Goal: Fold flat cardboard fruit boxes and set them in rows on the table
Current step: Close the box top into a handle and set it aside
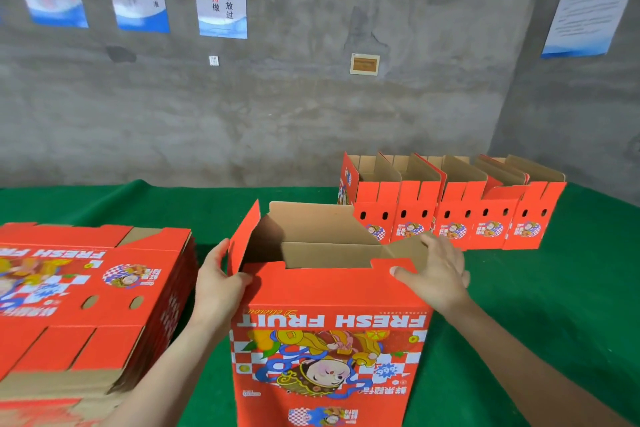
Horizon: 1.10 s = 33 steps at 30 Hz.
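Running out of view below, the box (329,322) stands by the near edge of the bench (554,288). The left grip (221,284) pinches its left corner, and the right grip (436,274) presses straight-fingered on its right flap (408,246). Stacked flats (86,288) lie cut off left.

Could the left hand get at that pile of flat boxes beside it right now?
Probably yes. The pile of flat boxes lies just beside the left hand, with nothing between them. That hand grips the side flap of the open box, though, so it must let go first.
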Available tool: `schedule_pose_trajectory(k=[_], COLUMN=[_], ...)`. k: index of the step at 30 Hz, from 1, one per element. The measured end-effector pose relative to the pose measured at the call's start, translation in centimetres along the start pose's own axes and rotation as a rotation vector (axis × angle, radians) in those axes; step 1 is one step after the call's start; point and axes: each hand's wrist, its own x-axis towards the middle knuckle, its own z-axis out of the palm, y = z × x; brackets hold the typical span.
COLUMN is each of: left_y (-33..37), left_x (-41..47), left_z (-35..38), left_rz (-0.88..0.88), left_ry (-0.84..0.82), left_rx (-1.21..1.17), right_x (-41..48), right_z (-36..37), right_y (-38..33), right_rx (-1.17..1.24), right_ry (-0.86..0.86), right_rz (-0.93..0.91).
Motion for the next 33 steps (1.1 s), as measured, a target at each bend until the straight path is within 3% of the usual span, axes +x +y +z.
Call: schedule_pose_trajectory(k=[3,4,6,8,12,16,21,24,26,31,33], left_y=[-0.3,-0.4,-0.5,-0.7,-0.6,-0.3,0.4,1.8,3.0,2.7,1.8], left_x=[0.1,0.2,0.4,0.5,0.4,0.3,0.9,1.8,2.7,4.4,4.7], left_z=[0.0,-0.1,-0.1,-0.2,-0.3,-0.8,-1.6,-2.2,-1.9,0.5,0.9], left_rz=[0.018,0.026,0.035,0.03,0.058,0.234,0.397,0.297,0.236,0.451,0.407], left_ry=[-0.014,-0.016,-0.015,-0.02,-0.039,-0.095,-0.408,-0.516,-0.51,-0.292,-0.259], left_rx=[0.012,0.022,0.022,0.0,0.015,0.161,0.456,0.575,0.62,0.911,1.017], right_x=[0.0,0.1,0.3,0.9,2.2,2.1,2.2,2.3,2.3,2.6,2.8], right_z=[-0.5,-0.5,-0.5,-0.3,0.8,2.5,2.1,2.4,2.7,2.8,2.3], right_y=[-0.9,-1.4,-3.0,-4.5,-5.9,-5.2,-4.7,-4.7,-4.7,-4.4,-3.9], right_rx=[-0.411,-0.461,-0.396,-0.306,-0.212,-0.421,-0.418,-0.417,-0.4,-0.25,-0.136], right_ry=[0.199,0.145,-0.175,-0.441,-0.333,-0.335,-0.393,-0.386,-0.377,-0.314,-0.27], right_rz=[-0.293,-0.426,-0.56,-0.55,-0.575,-0.519,-0.471,-0.454,-0.443,-0.471,-0.429])
